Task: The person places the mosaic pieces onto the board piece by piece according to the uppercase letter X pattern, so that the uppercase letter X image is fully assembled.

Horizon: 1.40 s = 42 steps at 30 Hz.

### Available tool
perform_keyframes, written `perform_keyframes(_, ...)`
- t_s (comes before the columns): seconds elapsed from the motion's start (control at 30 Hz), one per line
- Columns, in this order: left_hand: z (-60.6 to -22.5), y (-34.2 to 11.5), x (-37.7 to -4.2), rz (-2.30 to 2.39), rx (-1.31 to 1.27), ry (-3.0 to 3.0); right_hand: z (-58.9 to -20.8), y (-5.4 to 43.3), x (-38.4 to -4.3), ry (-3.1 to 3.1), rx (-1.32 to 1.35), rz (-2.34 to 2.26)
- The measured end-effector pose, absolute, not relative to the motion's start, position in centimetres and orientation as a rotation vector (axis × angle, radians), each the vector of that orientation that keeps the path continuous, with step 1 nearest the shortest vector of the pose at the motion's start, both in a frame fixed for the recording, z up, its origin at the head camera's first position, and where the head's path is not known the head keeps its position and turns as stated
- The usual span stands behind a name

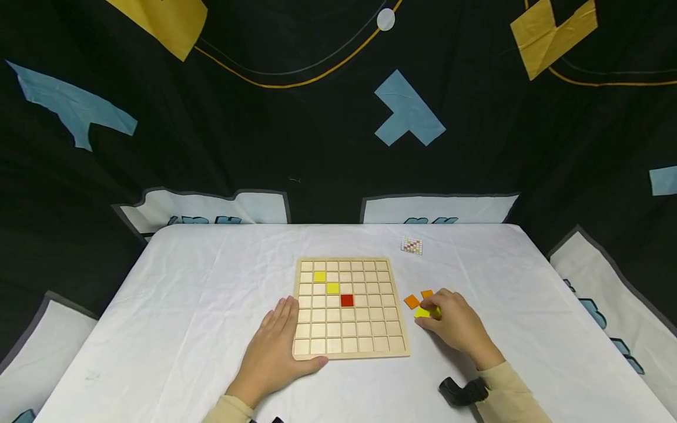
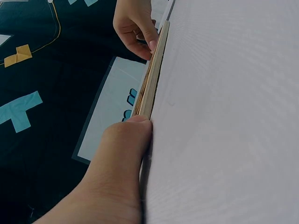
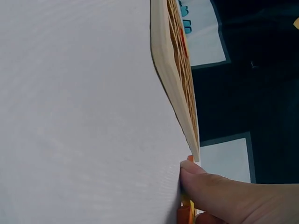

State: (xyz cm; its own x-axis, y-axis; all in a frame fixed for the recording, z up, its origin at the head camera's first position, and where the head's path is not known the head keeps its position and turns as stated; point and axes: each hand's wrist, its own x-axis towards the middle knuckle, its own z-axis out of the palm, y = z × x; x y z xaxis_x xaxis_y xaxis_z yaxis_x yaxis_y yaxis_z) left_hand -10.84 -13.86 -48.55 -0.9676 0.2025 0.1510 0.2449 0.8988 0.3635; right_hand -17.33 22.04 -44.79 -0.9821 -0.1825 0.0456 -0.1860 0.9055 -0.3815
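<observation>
A square wooden grid board [image 1: 365, 355] lies on the white-covered table. Its cells hold two yellow tiles [image 1: 319, 277] and one red tile [image 1: 347, 301], stepping down to the right. My left hand [image 1: 275, 352] rests along the board's left edge, fingers straight and thumb [image 2: 135, 126] against the near edge at the corner. Right of the board, my right hand [image 1: 457, 320] pinches a yellow tile [image 1: 437, 313] between thumb and fingers, partly hidden by them. Beside those fingertips lie another yellow tile [image 1: 421, 312] and orange tiles [image 1: 412, 302].
A small card [image 1: 412, 245] with a coloured grid pattern lies beyond the board at the right. A black curved object [image 1: 463, 392] is by the right sleeve. A dark curtain [image 1: 317, 147] with blue and yellow shapes hangs behind the table [image 1: 185, 294].
</observation>
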Motion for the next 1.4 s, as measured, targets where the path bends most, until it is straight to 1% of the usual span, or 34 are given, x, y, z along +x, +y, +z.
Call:
perform_keyframes(0.23, -48.7, -13.9, -10.9, -0.575, -0.351, -2.947, -45.0, 21.9, -17.4, -3.022, 0.334, 0.718)
perform_keyframes(0.47, -48.7, -13.9, -11.0, -0.583, -0.356, -2.940, -45.1, 20.9, -17.7, -2.946, 0.295, 0.981)
perform_keyframes(0.7, -48.9, -13.8, -11.0, -0.587, -0.354, -2.914, -44.8, 17.6, -17.8, -2.908, 0.400, 1.182)
perform_keyframes(0.83, -48.9, -13.7, -11.0, -0.588, -0.352, -2.927, -45.2, 15.4, -17.8, -2.883, 0.492, 1.245)
perform_keyframes(1.07, -48.9, -13.7, -11.0, -0.577, -0.347, -2.932, -46.3, 13.0, -18.0, -2.860, 0.547, 1.219)
perform_keyframes(1.4, -48.8, -13.9, -11.0, -0.569, -0.349, -2.941, -46.5, 12.7, -17.8, -2.883, 0.607, 1.140)
